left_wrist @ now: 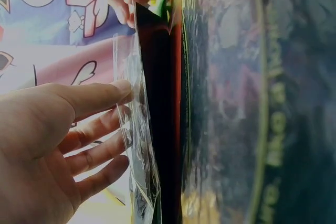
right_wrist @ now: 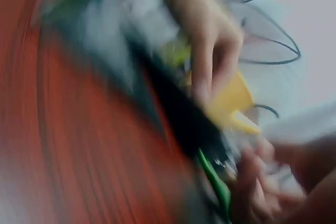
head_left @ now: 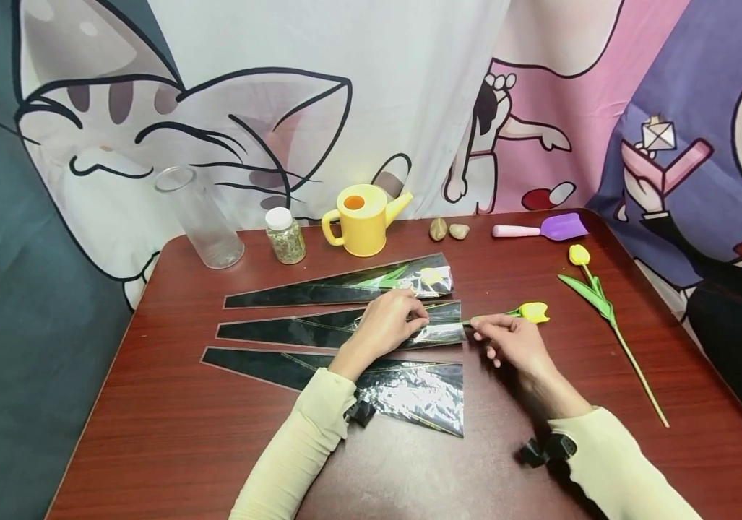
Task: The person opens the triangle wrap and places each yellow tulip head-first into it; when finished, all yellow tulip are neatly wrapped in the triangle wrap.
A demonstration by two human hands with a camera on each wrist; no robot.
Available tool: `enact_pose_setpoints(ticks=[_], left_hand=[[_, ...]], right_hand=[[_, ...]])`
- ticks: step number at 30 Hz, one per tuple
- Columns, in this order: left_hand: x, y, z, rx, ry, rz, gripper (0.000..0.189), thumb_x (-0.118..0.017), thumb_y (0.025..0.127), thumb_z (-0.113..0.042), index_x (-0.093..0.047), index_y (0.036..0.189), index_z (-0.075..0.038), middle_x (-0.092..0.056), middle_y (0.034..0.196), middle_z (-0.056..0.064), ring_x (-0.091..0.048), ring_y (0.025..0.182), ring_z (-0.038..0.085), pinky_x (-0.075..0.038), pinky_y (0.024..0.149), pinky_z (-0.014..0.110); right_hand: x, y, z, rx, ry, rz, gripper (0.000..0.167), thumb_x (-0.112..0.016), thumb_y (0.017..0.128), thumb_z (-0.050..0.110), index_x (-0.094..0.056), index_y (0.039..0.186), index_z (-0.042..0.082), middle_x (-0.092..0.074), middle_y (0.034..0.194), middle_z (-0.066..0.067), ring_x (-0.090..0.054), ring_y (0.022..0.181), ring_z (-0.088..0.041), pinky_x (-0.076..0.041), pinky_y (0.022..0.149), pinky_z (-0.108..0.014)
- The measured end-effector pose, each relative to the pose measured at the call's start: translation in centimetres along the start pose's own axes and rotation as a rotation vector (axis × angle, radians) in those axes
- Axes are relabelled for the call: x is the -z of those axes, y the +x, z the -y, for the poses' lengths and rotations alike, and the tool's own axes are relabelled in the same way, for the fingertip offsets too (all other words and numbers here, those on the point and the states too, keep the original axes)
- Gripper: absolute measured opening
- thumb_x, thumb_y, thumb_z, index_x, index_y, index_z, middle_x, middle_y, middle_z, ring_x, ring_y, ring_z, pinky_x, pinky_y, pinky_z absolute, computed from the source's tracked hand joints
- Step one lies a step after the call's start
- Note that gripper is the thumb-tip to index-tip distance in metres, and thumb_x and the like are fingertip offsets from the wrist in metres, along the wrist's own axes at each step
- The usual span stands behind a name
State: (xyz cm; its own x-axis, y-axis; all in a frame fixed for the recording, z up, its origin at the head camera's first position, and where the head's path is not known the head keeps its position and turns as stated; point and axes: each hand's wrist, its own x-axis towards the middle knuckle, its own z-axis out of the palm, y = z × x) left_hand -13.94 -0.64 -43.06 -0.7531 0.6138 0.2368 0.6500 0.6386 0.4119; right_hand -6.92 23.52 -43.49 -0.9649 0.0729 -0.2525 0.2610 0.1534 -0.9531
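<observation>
My left hand [head_left: 386,321] pinches the clear film at the edge of the middle flower sleeve [head_left: 279,332], a tapering black-and-clear plastic bag. In the left wrist view, thumb and fingers hold that film [left_wrist: 139,145] apart from the dark back sheet. With thumb and forefinger my right hand [head_left: 516,347] grips the green stem of a yellow tulip [head_left: 535,312] at the sleeve's wide mouth. The bloom points right, behind the hand, and the stem points left toward the sleeve. In the blurred right wrist view, part of the green tulip [right_wrist: 215,182] shows by the fingers.
Another sleeve [head_left: 286,295] with a yellow tulip inside lies behind; a flat one [head_left: 410,393] lies in front. A loose tulip [head_left: 605,307] is at right. Along the back stand a glass vase [head_left: 204,224], jar [head_left: 286,238], yellow watering can [head_left: 363,227], stones [head_left: 438,230] and purple shovel [head_left: 562,227].
</observation>
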Motion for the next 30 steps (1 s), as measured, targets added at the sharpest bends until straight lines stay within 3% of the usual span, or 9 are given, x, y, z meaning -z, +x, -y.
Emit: enact_pose_setpoints(ticks=[2, 5, 8, 10, 13, 19, 23, 30], left_hand=[[0.0, 0.0, 0.0, 0.001, 0.001, -0.002, 0.006, -0.075, 0.088, -0.029, -0.077, 0.09, -0.024, -0.061, 0.087, -0.01, -0.054, 0.077, 0.008, -0.046, 0.066, 0.025], [0.1, 0.0, 0.1, 0.003, 0.004, 0.0, 0.006, -0.075, 0.089, -0.029, -0.077, 0.09, -0.024, -0.06, 0.086, -0.01, -0.054, 0.076, 0.008, -0.046, 0.065, 0.025], [0.1, 0.1, 0.1, 0.007, 0.004, 0.007, 0.007, -0.074, 0.089, -0.03, -0.077, 0.091, -0.024, -0.06, 0.086, -0.011, -0.054, 0.077, 0.008, -0.046, 0.065, 0.025], [0.1, 0.1, 0.1, 0.007, 0.0, 0.009, 0.007, -0.074, 0.089, -0.03, -0.077, 0.091, -0.024, -0.059, 0.086, -0.011, -0.054, 0.077, 0.007, -0.045, 0.066, 0.025], [0.1, 0.1, 0.1, 0.003, -0.005, 0.009, 0.007, -0.074, 0.089, -0.03, -0.077, 0.091, -0.023, -0.059, 0.085, -0.011, -0.054, 0.077, 0.007, -0.045, 0.065, 0.025], [0.1, 0.0, 0.1, 0.001, -0.005, 0.006, 0.007, -0.074, 0.089, -0.03, -0.077, 0.091, -0.023, -0.058, 0.085, -0.011, -0.053, 0.075, 0.007, -0.045, 0.064, 0.024], [0.2, 0.1, 0.1, 0.005, -0.002, 0.009, 0.008, -0.074, 0.089, -0.03, -0.077, 0.091, -0.024, -0.058, 0.085, -0.011, -0.053, 0.074, 0.006, -0.044, 0.064, 0.023], [0.2, 0.0, 0.0, 0.012, -0.006, 0.023, 0.008, -0.074, 0.09, -0.03, -0.077, 0.092, -0.023, -0.058, 0.085, -0.011, -0.054, 0.076, 0.007, -0.045, 0.065, 0.024]], right_hand=[[1.3, 0.2, 0.3, 0.186, -0.249, 0.004, 0.022, -0.07, 0.093, 0.02, -0.07, 0.105, 0.001, -0.068, 0.074, -0.008, -0.057, 0.049, -0.012, -0.048, 0.044, -0.026], [3.4, 0.6, 0.8, 0.493, -0.596, -0.076, 0.009, -0.073, 0.09, 0.015, -0.072, 0.097, 0.011, -0.069, 0.075, -0.003, -0.061, 0.056, -0.014, -0.047, 0.049, -0.023], [5.4, 1.0, 1.0, 0.707, -0.826, -0.174, 0.012, -0.077, 0.084, 0.01, -0.073, 0.093, 0.017, -0.068, 0.078, 0.007, -0.057, 0.061, -0.009, -0.042, 0.052, -0.022], [6.6, 1.3, 0.9, 0.796, -0.921, -0.195, 0.016, -0.08, 0.08, 0.009, -0.072, 0.092, 0.018, -0.067, 0.081, 0.007, -0.056, 0.067, -0.01, -0.042, 0.053, -0.027], [7.7, 1.8, 0.7, 0.899, -1.022, -0.164, 0.02, -0.083, 0.074, 0.009, -0.072, 0.089, 0.016, -0.067, 0.083, 0.003, -0.054, 0.075, -0.013, -0.043, 0.057, -0.034], [8.4, 2.8, 0.5, 1.06, -1.102, 0.012, 0.021, -0.084, 0.067, 0.003, -0.073, 0.083, 0.009, -0.067, 0.081, 0.001, -0.051, 0.08, -0.02, -0.038, 0.07, -0.038], [8.2, 3.2, 0.5, 1.097, -1.148, 0.049, 0.02, -0.086, 0.067, 0.004, -0.073, 0.081, 0.01, -0.066, 0.08, 0.002, -0.05, 0.08, -0.022, -0.034, 0.07, -0.04], [7.8, 3.6, 0.3, 1.091, -1.223, 0.056, 0.023, -0.087, 0.066, 0.003, -0.073, 0.084, 0.008, -0.065, 0.08, -0.002, -0.049, 0.079, -0.025, -0.037, 0.069, -0.042]])
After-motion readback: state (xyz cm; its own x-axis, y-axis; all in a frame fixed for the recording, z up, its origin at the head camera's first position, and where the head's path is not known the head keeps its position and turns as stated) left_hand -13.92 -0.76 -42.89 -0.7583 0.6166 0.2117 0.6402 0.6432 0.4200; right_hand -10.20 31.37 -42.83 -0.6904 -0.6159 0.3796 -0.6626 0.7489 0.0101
